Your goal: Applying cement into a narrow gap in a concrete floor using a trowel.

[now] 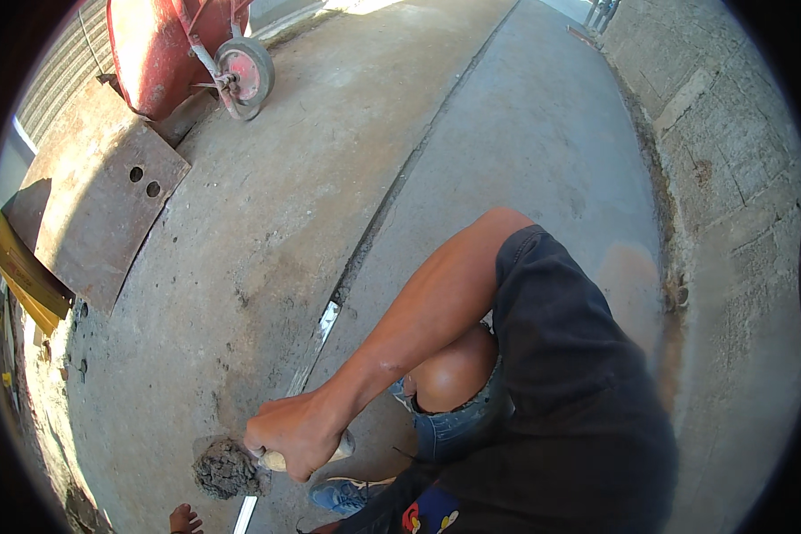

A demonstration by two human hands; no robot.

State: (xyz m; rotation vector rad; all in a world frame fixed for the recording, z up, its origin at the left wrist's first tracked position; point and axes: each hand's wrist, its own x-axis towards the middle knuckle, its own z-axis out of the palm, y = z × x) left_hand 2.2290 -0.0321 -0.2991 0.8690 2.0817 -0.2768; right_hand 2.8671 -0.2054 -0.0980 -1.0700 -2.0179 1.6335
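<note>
My right hand (298, 436) is closed round the pale handle of a trowel (340, 448), its arm reaching across from the right. A lump of wet grey mortar (226, 469) sits at the trowel's far end and hides most of the blade. Below the trowel, a long metal strip (327, 322) runs along the groove in the concrete floor; my hand and the trowel cover part of it. Only the fingers of my left hand (185, 519) show at the lower edge, loosely bent and apart, with nothing visible in them.
A red wheelbarrow (156, 62) stands tipped up at the far left, beside a rusty metal sheet (107, 196) with two holes. A bent yellow piece (31, 276) lies at the left rim. Along the right runs a rough block wall (730, 169). My bent knee (458, 374) and blue shoe (343, 494) are close by.
</note>
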